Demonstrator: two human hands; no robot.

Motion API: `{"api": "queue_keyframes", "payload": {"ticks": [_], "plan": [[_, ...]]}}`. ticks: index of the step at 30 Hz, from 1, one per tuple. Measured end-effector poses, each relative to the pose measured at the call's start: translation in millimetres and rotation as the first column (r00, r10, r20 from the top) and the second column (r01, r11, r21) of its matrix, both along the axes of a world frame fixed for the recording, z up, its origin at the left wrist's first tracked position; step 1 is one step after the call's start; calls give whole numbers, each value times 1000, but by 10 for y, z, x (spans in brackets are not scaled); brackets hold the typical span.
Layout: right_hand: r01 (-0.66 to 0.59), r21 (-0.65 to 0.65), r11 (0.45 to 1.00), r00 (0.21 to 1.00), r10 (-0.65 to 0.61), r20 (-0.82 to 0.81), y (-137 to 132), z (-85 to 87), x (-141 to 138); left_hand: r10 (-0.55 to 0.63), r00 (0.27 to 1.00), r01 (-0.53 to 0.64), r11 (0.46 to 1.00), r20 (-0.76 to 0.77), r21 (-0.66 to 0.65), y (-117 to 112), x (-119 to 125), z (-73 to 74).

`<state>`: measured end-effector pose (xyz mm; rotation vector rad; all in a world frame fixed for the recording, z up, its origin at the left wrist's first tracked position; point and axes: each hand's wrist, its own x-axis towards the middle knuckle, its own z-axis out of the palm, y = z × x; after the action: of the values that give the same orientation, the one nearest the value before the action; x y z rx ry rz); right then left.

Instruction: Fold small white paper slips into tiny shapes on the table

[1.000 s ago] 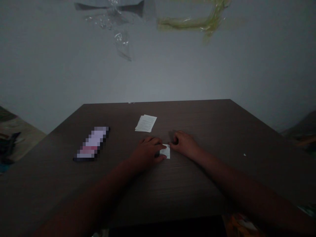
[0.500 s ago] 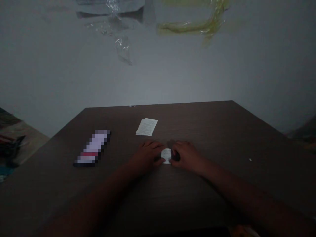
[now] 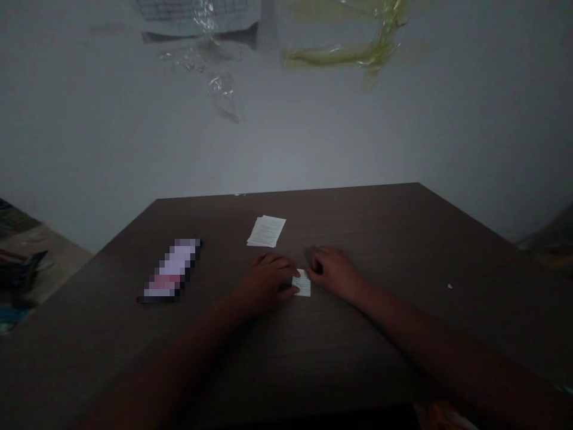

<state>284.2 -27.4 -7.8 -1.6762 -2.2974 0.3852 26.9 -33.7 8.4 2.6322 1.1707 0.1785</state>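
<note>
A small folded white paper (image 3: pixel 303 283) lies flat on the dark wooden table (image 3: pixel 367 227), near its middle. My left hand (image 3: pixel 267 278) rests beside it with curled fingers, thumb and fingertips pressing on the paper's left edge. My right hand (image 3: pixel 333 270) sits at the paper's upper right corner, fingers curled and a fingertip touching that corner. Both forearms reach in from the bottom of the view. The room is dim.
A second printed white sheet (image 3: pixel 267 231) lies further back on the table. A blurred rectangular object (image 3: pixel 171 270) lies at the left. A tiny white scrap (image 3: pixel 450 286) sits at the right. Clear and yellowish tape strips (image 3: pixel 344 54) hang on the grey wall behind.
My right hand slid over the small paper half a second ago and has drawn back to its upper right corner. My left hand kept its place on the left edge.
</note>
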Motion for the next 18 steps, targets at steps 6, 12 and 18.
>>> {"api": "queue_keyframes", "payload": {"ticks": [6,12,18], "plan": [[-167,-35,985,985,165,-40,-209,126,109,-9,1000,9,1000,-8,7,-58,-21,101],[-127,-33,991,991,125,-53,-125,123,88,5,1000,-6,999,-26,-45,-41,-44,93],[-34,-25,999,998,32,-60,97,42,116,-16,998,9,994,-61,-105,-7,-86,107]]}}
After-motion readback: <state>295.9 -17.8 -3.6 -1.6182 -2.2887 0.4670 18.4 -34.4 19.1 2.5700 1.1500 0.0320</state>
